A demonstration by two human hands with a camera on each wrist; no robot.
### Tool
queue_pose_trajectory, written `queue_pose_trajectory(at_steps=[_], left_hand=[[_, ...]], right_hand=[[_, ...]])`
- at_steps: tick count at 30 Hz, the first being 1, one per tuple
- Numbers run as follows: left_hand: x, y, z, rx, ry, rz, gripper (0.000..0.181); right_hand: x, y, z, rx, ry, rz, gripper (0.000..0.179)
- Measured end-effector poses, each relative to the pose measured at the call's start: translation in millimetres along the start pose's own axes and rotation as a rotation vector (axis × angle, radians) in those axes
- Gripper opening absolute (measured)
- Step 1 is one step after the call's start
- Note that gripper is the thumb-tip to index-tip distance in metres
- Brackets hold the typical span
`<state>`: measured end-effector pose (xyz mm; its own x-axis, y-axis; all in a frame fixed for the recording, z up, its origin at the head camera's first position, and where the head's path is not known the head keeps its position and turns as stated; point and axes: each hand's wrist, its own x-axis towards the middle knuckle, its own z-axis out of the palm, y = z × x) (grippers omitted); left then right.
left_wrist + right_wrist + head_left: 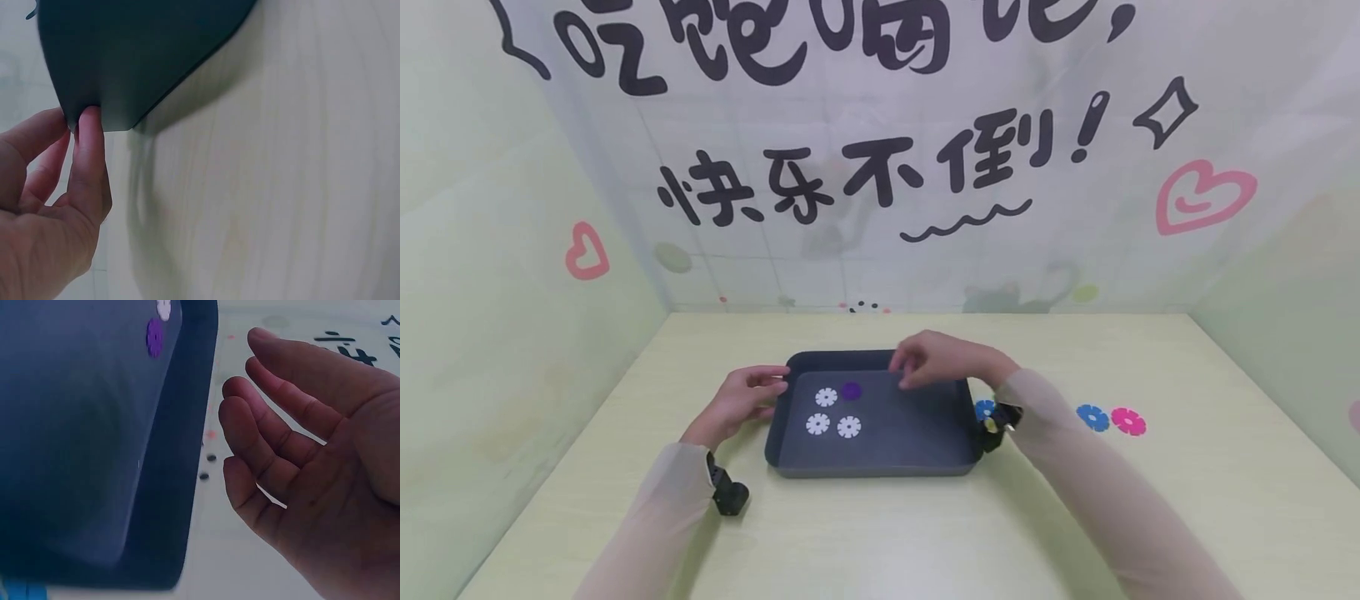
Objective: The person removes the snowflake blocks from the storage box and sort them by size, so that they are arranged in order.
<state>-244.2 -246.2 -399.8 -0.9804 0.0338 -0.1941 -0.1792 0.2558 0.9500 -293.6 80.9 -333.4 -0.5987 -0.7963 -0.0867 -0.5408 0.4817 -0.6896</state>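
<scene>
A dark grey rectangular tray [910, 429] stands on the table in the head view. My left hand [748, 396] is at its left rim; in the left wrist view, the fingers [92, 134] pinch the edge near a corner of the tray. Over the tray's far right part hovers my right hand [936, 358], fingers loosely bent and holding nothing. Three white notched discs [826, 397] and a purple disc [851, 391] lie in the left part of the tray. The right wrist view shows the purple disc [154, 339] beyond the hand.
Right of the tray, a blue notched disc [1092, 417] and a pink one [1128, 422] lie side by side on the pale wooden table [865, 542]. Another blue disc [984, 408] is close to the tray's right side, partly hidden by the right wrist. Printed fabric walls enclose the table.
</scene>
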Motion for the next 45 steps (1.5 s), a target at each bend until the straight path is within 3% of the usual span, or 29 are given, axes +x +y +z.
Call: queue_pose_trajectory(at_steps=[7, 14, 27, 29, 34, 36, 43, 45], left_hand=[[1.8, 0.3, 0.6, -0.008, -0.005, -0.002, 0.043], [2.7, 2.8, 2.5, -0.006, 0.001, -0.006, 0.042], [2.8, 3.0, 2.3, -0.013, -0.001, 0.004, 0.041], [2.5, 3.0, 2.0, -0.011, 0.002, 0.002, 0.041], [1.7, 2.1, 1.6, -0.012, 0.008, -0.002, 0.041], [1.5, 1.4, 1.4, -0.016, 0.006, -0.002, 0.041], [1.0, 0.1, 0.5, -0.013, 0.007, -0.010, 0.041], [1.1, -0.4, 0.1, -0.010, 0.011, -0.014, 0.041]], right_hand=[[47.3, -2, 22, 0.115, -0.005, -0.003, 0.030], [71.5, 10, 39, 0.146, 0.021, 0.020, 0.027], [78.2, 8, 52, -0.033, 0.058, 0.053, 0.033], [83.4, 19, 55, -0.056, 0.064, 0.012, 0.032], [85.5, 22, 57, -0.114, 0.071, 0.024, 0.028], [81.9, 12, 56, -0.132, 0.067, 0.076, 0.027], [78.1, 10, 55, -0.083, 0.071, 0.081, 0.026], [77.9, 16, 54, -0.062, 0.072, 0.038, 0.024]])
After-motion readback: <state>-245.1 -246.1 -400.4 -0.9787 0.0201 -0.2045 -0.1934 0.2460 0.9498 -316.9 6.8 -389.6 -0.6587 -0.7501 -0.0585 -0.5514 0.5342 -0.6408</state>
